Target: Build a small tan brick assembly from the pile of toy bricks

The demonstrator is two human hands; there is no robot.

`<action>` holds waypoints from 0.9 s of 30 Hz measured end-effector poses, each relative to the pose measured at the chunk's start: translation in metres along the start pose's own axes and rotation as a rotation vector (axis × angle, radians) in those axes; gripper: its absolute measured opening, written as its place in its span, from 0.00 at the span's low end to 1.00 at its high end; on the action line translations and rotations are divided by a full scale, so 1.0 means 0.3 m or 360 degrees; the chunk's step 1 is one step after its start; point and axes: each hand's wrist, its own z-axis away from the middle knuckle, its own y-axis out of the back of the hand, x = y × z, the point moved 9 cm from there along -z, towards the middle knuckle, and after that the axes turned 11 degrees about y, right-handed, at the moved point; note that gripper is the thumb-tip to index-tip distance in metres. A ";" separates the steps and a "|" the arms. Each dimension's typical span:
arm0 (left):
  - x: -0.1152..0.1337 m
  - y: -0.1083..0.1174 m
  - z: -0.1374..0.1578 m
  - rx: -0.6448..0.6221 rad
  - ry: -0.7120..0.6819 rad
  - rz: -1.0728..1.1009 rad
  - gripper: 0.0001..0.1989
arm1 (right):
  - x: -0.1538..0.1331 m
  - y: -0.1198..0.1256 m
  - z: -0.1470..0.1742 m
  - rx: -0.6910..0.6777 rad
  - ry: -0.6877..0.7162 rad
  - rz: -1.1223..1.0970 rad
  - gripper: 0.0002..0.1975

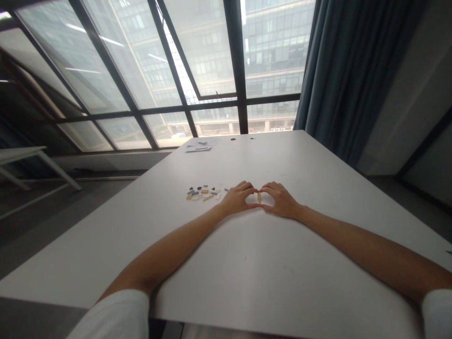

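Between my two hands, over the middle of the white table [219, 254], is a small tan building-block piece [259, 197], long and narrow, pointing away from me. My left hand [239, 198] grips its left side, thumb at the near end and fingertips at the far end. From the other side my right hand [280, 200] pinches the same piece in a like way. The fingertips of both hands nearly meet at its two ends. Left of my left hand lies a loose group of small building bricks [205, 192], tan, grey, white and black.
Papers [198, 148] lie at the table's far left corner. A small dark disc [233, 139] and another tiny item [253, 138] are near the far edge. Beyond stand tall windows [208, 52] and a blue curtain [339, 80]. Another white table [21, 154] is at left.
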 end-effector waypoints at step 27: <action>-0.014 -0.004 0.006 0.0050 0.0056 0.0098 0.20 | -0.003 0.006 -0.002 0.0043 0.0009 -0.0044 0.21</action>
